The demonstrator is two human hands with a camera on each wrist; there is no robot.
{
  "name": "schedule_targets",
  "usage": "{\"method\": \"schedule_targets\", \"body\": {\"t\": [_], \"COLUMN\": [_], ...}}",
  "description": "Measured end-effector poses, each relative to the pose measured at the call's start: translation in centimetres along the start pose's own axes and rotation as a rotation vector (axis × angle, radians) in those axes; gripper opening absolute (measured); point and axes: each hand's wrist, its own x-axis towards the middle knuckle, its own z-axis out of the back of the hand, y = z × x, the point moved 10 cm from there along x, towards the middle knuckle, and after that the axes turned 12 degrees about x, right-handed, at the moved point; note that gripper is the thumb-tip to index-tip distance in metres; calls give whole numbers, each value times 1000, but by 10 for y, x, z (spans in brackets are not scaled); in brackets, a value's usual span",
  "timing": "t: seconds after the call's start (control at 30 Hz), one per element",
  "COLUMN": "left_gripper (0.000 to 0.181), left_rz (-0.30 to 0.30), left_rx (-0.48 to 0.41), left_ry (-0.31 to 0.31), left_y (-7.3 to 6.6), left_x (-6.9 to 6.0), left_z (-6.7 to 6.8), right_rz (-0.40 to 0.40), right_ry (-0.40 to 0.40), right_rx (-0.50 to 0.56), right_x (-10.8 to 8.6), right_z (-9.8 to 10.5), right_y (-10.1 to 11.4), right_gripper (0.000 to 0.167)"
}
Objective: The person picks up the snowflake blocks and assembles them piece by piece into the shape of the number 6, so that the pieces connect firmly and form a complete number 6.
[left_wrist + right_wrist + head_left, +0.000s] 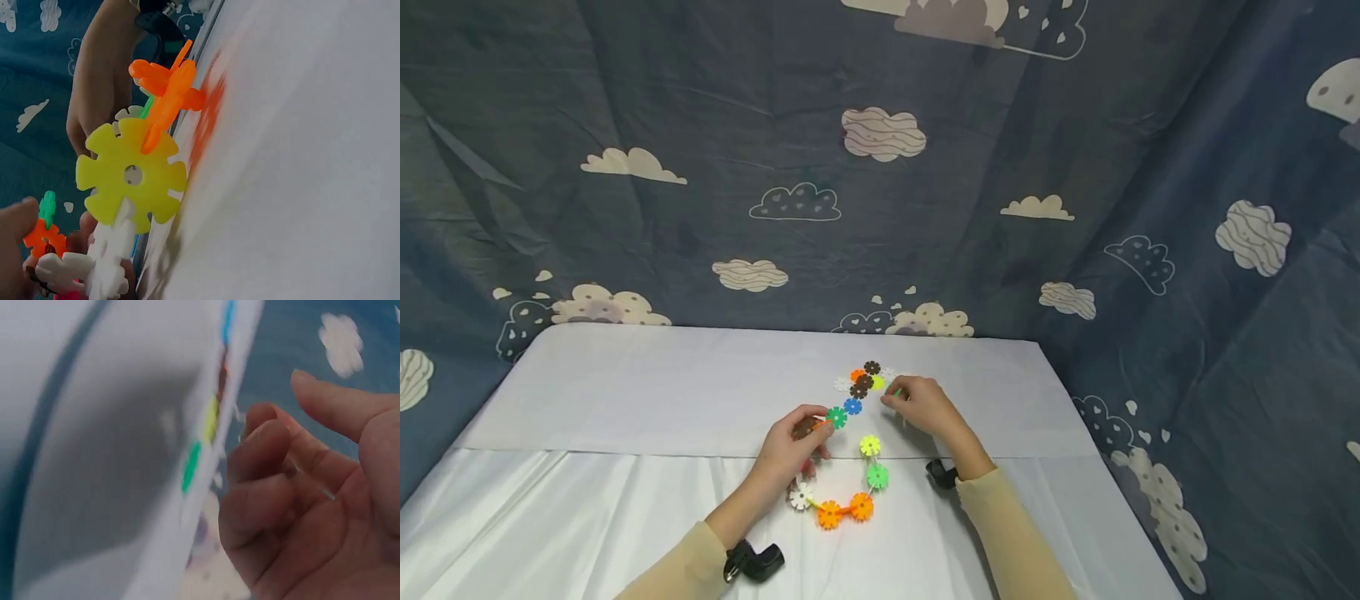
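My left hand (793,442) pinches an orange flower-shaped plastic disc (45,239), with a green disc (837,417) joined to its far end. From this hand a curved chain of slotted discs runs round toward me: a pink disc (808,467), a white disc (801,497), a yellow disc (132,172), orange discs (829,515), a light green disc (877,477) and a yellow end disc (869,446). My right hand (922,402) hovers beside the loose discs, close to a green disc (191,467). Its fingers are loosely bent, with the thumb apart.
Loose discs lie on the white-covered table (662,392) ahead of my hands: a blue disc (852,406), brown discs (859,391), an orange disc (857,376), a yellow disc (877,382) and white discs (842,384). A dark cloud-patterned curtain (700,225) hangs behind.
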Motion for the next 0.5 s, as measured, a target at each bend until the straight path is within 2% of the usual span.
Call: {"method": "schedule_targets", "body": {"t": [0.2,0.27,0.37,0.5], "left_gripper": [45,45,42,41], "left_rz": [-59,-58,-46,-48], "left_rx": [30,26,23,32], "left_ry": [-7,2,9,-3], "left_y": [-6,-5,-5,-6], "left_x": [-1,-2,-2,-3], "left_z": [3,2,0,0], "right_rz": [6,-10,-59,-80], "right_ry": [46,56,71,119], "right_rx": [-299,-350,-340,-173], "right_x": [22,27,32,30], "right_z": [-39,-46,-49,-49], "right_y": [25,30,30,21], "right_gripper": [39,42,40,36]}}
